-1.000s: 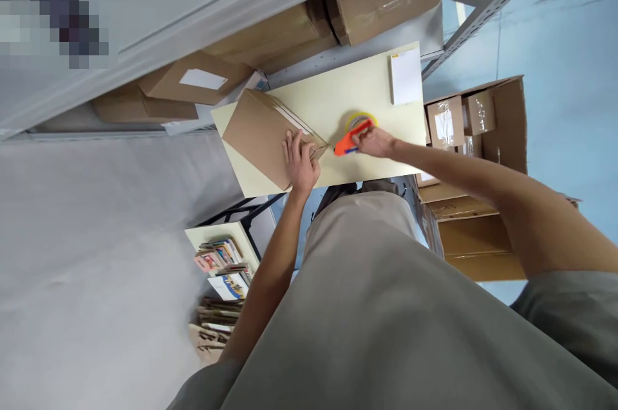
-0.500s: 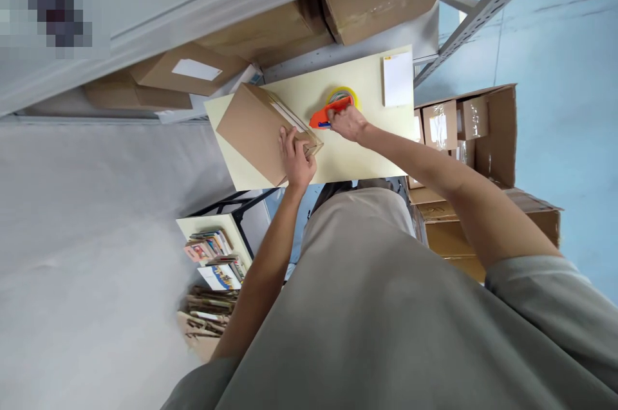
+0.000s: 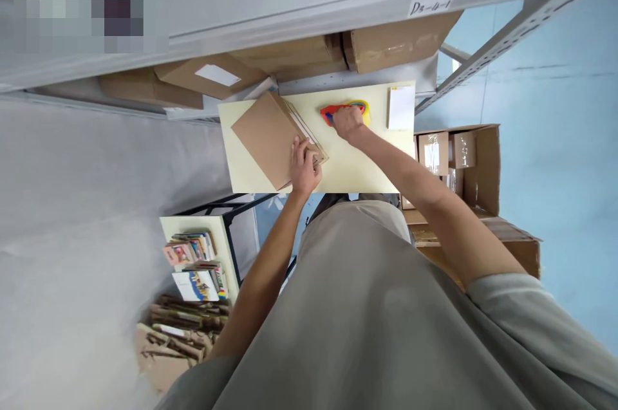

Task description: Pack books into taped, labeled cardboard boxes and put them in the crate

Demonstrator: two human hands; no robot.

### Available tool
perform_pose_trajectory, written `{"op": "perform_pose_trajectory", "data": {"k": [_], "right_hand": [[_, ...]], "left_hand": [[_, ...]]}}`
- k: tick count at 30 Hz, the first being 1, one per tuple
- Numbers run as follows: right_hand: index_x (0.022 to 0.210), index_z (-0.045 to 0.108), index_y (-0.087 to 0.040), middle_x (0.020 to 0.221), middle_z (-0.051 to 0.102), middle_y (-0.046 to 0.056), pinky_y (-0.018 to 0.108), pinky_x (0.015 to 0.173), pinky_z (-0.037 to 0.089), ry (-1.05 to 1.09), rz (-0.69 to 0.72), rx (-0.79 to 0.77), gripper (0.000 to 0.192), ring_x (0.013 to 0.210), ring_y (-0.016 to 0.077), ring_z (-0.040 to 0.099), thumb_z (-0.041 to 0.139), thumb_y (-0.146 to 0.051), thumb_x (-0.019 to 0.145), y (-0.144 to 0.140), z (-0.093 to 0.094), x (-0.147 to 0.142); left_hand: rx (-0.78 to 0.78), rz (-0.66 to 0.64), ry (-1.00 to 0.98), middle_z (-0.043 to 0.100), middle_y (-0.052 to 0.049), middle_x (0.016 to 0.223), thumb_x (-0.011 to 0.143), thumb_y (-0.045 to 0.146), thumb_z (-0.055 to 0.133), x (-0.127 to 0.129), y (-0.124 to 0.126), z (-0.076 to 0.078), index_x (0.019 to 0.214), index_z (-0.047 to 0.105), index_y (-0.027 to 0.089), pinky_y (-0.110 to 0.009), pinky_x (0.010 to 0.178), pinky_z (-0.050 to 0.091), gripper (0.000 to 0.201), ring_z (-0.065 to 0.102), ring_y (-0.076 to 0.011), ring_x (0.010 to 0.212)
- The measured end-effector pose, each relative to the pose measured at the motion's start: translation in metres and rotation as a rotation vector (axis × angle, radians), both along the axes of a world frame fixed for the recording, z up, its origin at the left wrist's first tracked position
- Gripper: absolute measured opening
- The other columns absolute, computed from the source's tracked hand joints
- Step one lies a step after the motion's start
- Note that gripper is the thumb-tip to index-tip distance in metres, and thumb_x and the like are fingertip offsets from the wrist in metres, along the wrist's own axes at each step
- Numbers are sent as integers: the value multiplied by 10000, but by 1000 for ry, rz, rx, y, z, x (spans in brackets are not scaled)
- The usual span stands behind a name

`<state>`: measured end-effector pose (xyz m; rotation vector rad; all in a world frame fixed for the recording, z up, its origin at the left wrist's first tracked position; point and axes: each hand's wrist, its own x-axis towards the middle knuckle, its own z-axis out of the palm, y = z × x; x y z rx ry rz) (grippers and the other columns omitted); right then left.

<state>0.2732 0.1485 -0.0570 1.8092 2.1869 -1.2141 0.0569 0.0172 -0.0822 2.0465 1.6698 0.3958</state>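
Note:
A brown cardboard box [image 3: 273, 139] lies at an angle on the left half of the pale yellow table [image 3: 367, 168]. My left hand [image 3: 304, 165] grips its right corner, fingers bent over the edge and the thumb by the end. To the right, my right hand [image 3: 348, 123] is closed around an orange-red tape dispenser [image 3: 329, 112] with a yellow-rimmed tape roll [image 3: 365, 112]. The dispenser is held just right of the box, apart from it. My palm and fingers hide part of its handle.
A white pad [image 3: 401, 109] lies at the table's right end. Behind stands a grey metal shelf [image 3: 299, 20] with cardboard boxes. An open carton [image 3: 486, 172] with smaller boxes is at right. Books [image 3: 196, 284] and flattened cardboard [image 3: 168, 352] are at lower left.
My view has shifted, so the table sits lower in the picture. The tape dispenser has turned in my right hand and moved slightly away from the box. My left hand stays on the box.

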Motion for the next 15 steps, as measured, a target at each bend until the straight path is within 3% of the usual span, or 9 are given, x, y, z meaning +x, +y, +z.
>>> {"op": "perform_pose_trajectory", "data": {"k": [4, 8, 12, 15], "right_hand": [[1399, 695, 10, 1441, 756, 336, 479, 1157, 569, -140, -58, 10, 549, 1359, 402, 735, 516, -470, 1202, -19, 32, 33], [1388, 653, -70, 1339, 810, 319, 462, 1047, 620, -102, -258, -69, 599, 1265, 429, 792, 492, -608, 1179, -52, 59, 56], [1339, 645, -155, 1255, 848, 258, 486, 958, 655, 34, -385, -75, 445, 1147, 441, 824, 587, -532, 1111, -65, 90, 62], [1376, 630, -188, 1183, 860, 208, 526, 892, 674, 133, -381, 13, 447, 1070, 456, 831, 637, -493, 1049, -61, 119, 58]], "left_hand": [[21, 22, -71, 559, -164, 1761, 973, 114, 662, 10, -5, 12, 1240, 709, 205, -641, 1497, 227, 286, 288, -356, 1801], [33, 49, -276, 615, -139, 1735, 1110, 218, 523, 31, -6, 36, 1447, 697, 241, -536, 1377, 510, 380, 610, -287, 1614], [118, 97, -496, 728, -142, 1611, 1172, 485, 588, 51, 16, 69, 1519, 687, 290, -441, 1086, 736, 410, 871, -263, 1187], [237, 76, -560, 843, -112, 1411, 1180, 536, 591, 59, 46, 104, 1521, 714, 296, -448, 1062, 752, 434, 877, -276, 1173]]}}
